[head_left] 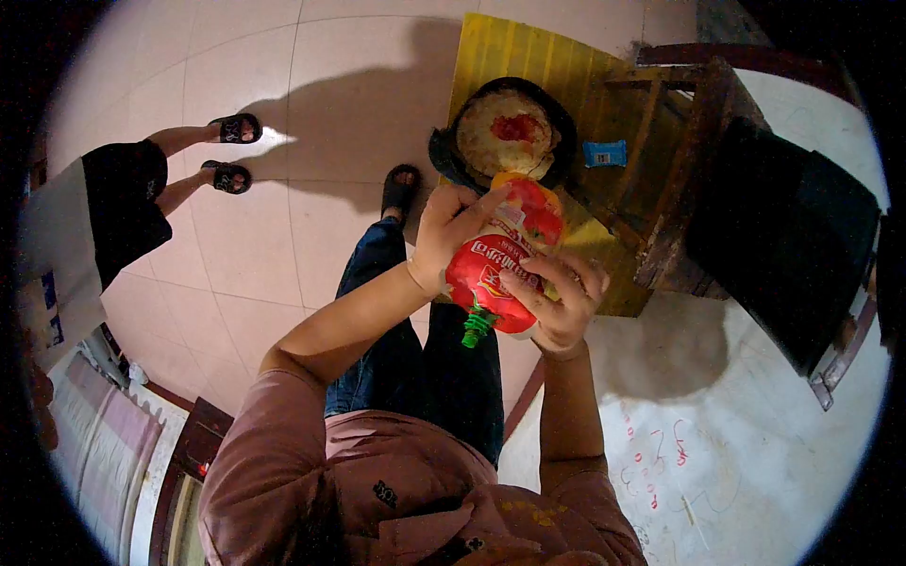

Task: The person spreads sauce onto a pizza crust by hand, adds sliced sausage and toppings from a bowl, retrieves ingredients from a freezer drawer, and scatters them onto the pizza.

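Note:
A red squeeze pouch of what looks like tomato sauce (495,269), with tomatoes printed on it and a green spout end (478,325) pointing down toward my body, is held between my two hands. My left hand (444,231) grips its left edge. On the opposite side, my right hand (564,300) has its fingers curled over the printed face. Just beyond the pouch, a round flatbread (477,132) lies in a black pan (564,113). A patch of red sauce (517,128) sits on the flatbread. The pouch's far end overlaps the pan's near edge in view.
The pan stands on a yellow table (590,85), with a small blue packet (605,154) to its right. A wooden chair or frame (661,170) and a black panel (783,245) are further right. Another person (127,203) in black sandals stands at the left on the tiled floor (349,75).

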Motion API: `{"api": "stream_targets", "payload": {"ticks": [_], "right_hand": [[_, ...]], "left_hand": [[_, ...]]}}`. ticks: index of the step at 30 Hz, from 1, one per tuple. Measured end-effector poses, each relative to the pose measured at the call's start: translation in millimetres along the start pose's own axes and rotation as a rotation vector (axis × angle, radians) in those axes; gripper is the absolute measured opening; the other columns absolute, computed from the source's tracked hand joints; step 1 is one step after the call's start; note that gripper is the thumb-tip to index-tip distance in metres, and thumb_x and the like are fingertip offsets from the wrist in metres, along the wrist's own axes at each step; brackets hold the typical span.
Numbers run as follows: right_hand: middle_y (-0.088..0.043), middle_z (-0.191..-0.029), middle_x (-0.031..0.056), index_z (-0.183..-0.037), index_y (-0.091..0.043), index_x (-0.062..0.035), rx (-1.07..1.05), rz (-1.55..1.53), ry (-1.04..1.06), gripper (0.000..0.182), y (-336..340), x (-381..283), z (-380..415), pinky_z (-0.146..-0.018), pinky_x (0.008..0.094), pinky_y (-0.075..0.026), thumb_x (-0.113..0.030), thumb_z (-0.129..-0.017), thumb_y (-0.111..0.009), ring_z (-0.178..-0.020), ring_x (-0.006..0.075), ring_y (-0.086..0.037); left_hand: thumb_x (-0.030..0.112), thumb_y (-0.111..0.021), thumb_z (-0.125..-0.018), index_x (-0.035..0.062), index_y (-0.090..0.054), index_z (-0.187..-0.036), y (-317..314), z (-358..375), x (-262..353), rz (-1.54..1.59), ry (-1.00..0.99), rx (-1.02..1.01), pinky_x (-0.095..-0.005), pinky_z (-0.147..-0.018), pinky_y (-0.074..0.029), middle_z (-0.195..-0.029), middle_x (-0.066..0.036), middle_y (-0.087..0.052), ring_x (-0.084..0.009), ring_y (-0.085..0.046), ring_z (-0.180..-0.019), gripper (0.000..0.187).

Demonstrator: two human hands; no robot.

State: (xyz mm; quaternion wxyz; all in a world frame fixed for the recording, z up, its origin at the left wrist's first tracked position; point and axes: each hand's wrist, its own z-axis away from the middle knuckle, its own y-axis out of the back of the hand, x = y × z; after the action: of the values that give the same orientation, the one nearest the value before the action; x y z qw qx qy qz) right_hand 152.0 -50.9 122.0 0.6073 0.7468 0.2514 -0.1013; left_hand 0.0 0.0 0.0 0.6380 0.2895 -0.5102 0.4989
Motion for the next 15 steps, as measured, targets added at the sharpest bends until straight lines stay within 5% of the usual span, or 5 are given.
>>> {"api": "stream_targets", "payload": {"ticks": [5, 8, 11, 15], "right_hand": [[-0.060, -0.095, -0.0038, -0.093, -0.067, -0.0225, 0.069, -0.132, -0.148, 0.028, -12, 6, 13, -0.083, 0.0352, -0.035, -0.026, -0.065, -0.067, -0.090, 0.0182, -0.055], [-0.060, -0.093, 0.0034, -0.090, -0.068, -0.0135, 0.173, -0.585, -0.419, 0.027, -8, 3, 24, -0.077, 0.0353, -0.043, -0.022, -0.064, -0.070, -0.086, 0.0202, -0.057], [-0.056, -0.090, 0.0159, -0.085, -0.063, -0.0009, 0.240, -0.865, -0.458, 0.029, 2, 2, 21, -0.065, 0.0307, -0.043, -0.020, -0.064, -0.068, -0.077, 0.0240, -0.054], [-0.056, -0.086, 0.0169, -0.085, -0.063, 0.0004, 0.241, -0.900, -0.457, 0.029, 3, -1, 18, -0.066, 0.0322, -0.043, -0.018, -0.062, -0.068, -0.078, 0.0258, -0.055]], "left_hand": [[0.034, -0.074, -0.060, 0.0031, -0.058, -0.110, 19, -13, 45, -0.559, -0.427, -0.126, -0.0325, -0.067, -0.038, -0.082, -0.010, -0.045, -0.0228, -0.045, -0.075, 0.061], [0.037, -0.076, -0.058, 0.0036, -0.058, -0.110, 27, -11, 28, -0.551, -0.160, -0.383, -0.0323, -0.070, -0.038, -0.085, -0.011, -0.046, -0.0236, -0.046, -0.078, 0.064], [0.038, -0.077, -0.056, 0.0056, -0.058, -0.110, 29, -12, 29, -0.329, -0.239, -0.498, -0.0313, -0.073, -0.039, -0.091, -0.012, -0.049, -0.0239, -0.048, -0.082, 0.065], [0.033, -0.074, -0.058, 0.0062, -0.060, -0.106, 27, -19, 8, -0.266, -0.141, -0.642, -0.0331, -0.076, -0.040, -0.096, -0.013, -0.051, -0.0254, -0.049, -0.087, 0.056]]}}
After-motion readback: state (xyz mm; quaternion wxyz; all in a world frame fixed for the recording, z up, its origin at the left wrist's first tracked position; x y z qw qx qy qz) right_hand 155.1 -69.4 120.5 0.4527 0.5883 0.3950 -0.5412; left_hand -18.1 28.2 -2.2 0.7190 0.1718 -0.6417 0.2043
